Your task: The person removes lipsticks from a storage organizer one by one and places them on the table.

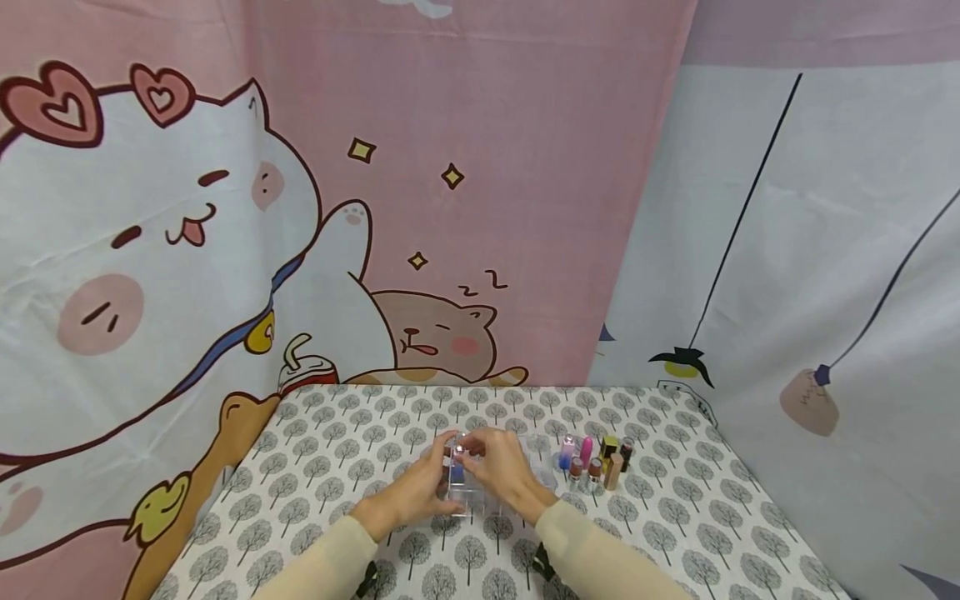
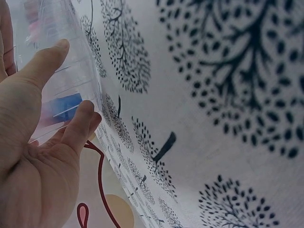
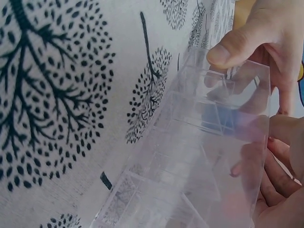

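Observation:
A clear plastic organizer with several compartments stands on the tablecloth in front of the person. The left hand grips its left end, thumb on the near side and fingers on the far side. Inside a compartment at that end is a pink-and-blue lipstick; its blue part shows through the wall in the left wrist view. From above, the right hand pinches the lipstick's pink upper end. In the right wrist view, the organizer's clear wall stands between the camera and the lipstick.
Right of the organizer stand several lipsticks: another pink-and-blue one, a magenta one, a yellow-and-black one, a black one, two brown-topped ones and a rose-gold tube. A printed cloth hangs behind the table.

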A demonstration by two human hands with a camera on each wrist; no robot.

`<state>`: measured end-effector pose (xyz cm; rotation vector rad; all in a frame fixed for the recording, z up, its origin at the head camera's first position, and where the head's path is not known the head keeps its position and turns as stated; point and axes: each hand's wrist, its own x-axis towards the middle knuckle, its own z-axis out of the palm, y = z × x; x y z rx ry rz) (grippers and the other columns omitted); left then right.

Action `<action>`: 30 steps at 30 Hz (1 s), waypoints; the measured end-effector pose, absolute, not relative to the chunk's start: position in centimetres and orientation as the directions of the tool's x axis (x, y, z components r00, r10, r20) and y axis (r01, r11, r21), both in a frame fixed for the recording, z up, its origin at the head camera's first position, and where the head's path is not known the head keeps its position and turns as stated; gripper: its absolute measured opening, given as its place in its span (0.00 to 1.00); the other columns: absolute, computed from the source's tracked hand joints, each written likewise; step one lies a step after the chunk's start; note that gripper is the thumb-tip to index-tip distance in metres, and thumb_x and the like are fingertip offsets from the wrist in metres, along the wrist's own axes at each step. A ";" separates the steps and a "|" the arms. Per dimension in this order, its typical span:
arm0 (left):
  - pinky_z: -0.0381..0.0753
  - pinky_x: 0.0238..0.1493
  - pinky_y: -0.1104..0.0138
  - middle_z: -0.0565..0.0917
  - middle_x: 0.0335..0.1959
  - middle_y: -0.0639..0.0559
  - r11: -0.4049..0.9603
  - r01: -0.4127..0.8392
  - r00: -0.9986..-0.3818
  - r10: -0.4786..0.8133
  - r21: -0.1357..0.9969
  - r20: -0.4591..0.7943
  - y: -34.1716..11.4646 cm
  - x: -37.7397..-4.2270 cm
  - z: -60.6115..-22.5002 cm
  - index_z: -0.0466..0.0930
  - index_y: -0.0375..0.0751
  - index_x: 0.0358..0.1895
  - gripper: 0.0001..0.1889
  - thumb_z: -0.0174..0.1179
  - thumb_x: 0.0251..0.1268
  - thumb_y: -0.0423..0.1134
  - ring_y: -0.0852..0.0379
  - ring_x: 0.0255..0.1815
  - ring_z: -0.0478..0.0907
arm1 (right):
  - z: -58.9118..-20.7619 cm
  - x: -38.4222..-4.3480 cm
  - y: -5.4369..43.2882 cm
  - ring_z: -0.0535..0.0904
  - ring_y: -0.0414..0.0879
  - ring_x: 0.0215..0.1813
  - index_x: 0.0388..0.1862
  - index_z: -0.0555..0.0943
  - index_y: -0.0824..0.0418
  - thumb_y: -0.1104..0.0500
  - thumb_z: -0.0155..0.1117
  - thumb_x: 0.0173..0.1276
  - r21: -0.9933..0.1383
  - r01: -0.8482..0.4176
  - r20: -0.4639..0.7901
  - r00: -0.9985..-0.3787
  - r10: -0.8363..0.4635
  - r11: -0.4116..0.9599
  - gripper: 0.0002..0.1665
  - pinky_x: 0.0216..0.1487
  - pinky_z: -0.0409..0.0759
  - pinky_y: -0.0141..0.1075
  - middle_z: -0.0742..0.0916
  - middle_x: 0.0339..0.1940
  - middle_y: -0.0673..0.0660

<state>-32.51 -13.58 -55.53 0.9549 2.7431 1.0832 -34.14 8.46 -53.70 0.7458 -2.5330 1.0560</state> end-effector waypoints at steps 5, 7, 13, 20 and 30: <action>0.97 0.66 0.56 0.79 0.80 0.30 0.585 0.520 -0.818 0.551 0.623 0.166 -13.6 -32.5 -55.5 0.43 0.40 0.95 0.69 0.89 0.65 0.45 0.39 0.65 0.92 | -53.4 -33.8 8.6 0.99 0.51 0.48 0.54 0.96 0.59 0.61 0.85 0.74 -0.572 -0.566 0.459 -0.821 -0.340 0.594 0.12 0.52 0.99 0.36 0.99 0.49 0.58; 0.97 0.66 0.57 0.79 0.80 0.31 0.592 0.513 -0.822 0.546 0.622 0.159 -13.6 -32.5 -55.5 0.43 0.41 0.96 0.69 0.89 0.64 0.46 0.40 0.65 0.92 | -53.3 -33.7 8.7 0.98 0.51 0.47 0.55 0.96 0.60 0.61 0.86 0.74 -0.565 -0.571 0.471 -0.816 -0.336 0.595 0.13 0.50 0.98 0.33 0.99 0.49 0.58; 0.97 0.66 0.56 0.79 0.80 0.30 0.589 0.511 -0.824 0.544 0.626 0.161 -13.6 -32.5 -55.7 0.43 0.39 0.95 0.69 0.89 0.64 0.45 0.40 0.65 0.92 | -52.9 -33.4 9.0 0.98 0.47 0.44 0.56 0.95 0.61 0.61 0.85 0.75 -0.583 -0.575 0.484 -0.813 -0.323 0.575 0.13 0.48 0.94 0.26 0.99 0.49 0.59; 0.96 0.69 0.53 0.79 0.79 0.29 0.563 0.534 -0.807 0.562 0.631 0.182 -13.6 -32.6 -55.7 0.43 0.40 0.94 0.68 0.89 0.65 0.44 0.34 0.69 0.91 | -52.2 -33.2 9.6 0.98 0.47 0.44 0.54 0.95 0.61 0.60 0.85 0.75 -0.589 -0.590 0.522 -0.799 -0.298 0.553 0.13 0.47 0.97 0.30 0.99 0.47 0.59; 0.97 0.68 0.51 0.78 0.78 0.26 0.557 0.537 -0.805 0.563 0.634 0.187 -13.6 -32.7 -55.7 0.42 0.40 0.94 0.69 0.89 0.64 0.44 0.31 0.69 0.91 | -51.0 -32.6 10.8 0.98 0.46 0.44 0.56 0.95 0.58 0.60 0.86 0.74 -0.599 -0.584 0.546 -0.798 -0.254 0.547 0.15 0.49 0.99 0.39 1.00 0.47 0.56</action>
